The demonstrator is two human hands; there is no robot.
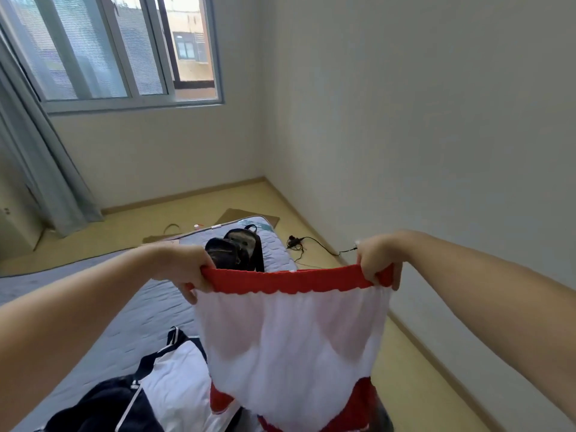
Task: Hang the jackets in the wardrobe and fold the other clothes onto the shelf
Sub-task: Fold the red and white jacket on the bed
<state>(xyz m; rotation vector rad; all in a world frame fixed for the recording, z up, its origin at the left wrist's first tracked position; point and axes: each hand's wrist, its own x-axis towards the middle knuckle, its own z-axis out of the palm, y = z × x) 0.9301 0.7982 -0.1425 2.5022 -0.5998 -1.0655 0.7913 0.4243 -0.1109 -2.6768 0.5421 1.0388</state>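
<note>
two plain pale walls [420,104] meet in a corner beyond a smooth yellowish floor [420,385] with a wooden skirting strip. on the left wall sits a wide sliding window [109,51] in a grey metal frame, and a grey-blue curtain [37,157] falls beside it in soft folds. a grey quilted mattress [149,313] lies flat on the floor, running from the near left toward the far corner.

held up over the mattress's near end is a white garment [290,344] of thin, slightly see-through cloth. its red ribbed waistband [280,280] is uppermost and pulled taut from left to right. the body hangs straight down from it, longer than it is wide, gathered in small puckers under the band and ending in red trim at the bottom. the left hand [184,269] is clenched round the band's left end, and the right hand [374,260] grasps the right end, fingers curled over the front of the band.

under the garment, on the mattress, lies a crumpled white jacket [174,378] with navy bands and thin piping. a dark navy garment [103,403] is bunched at its left. a black bag [237,249] with an open zip rests on the mattress's far end. a flat brown cardboard sheet [246,215] lies just behind it. a thin black cable [311,244] trails loosely across the floor to the right wall.
</note>
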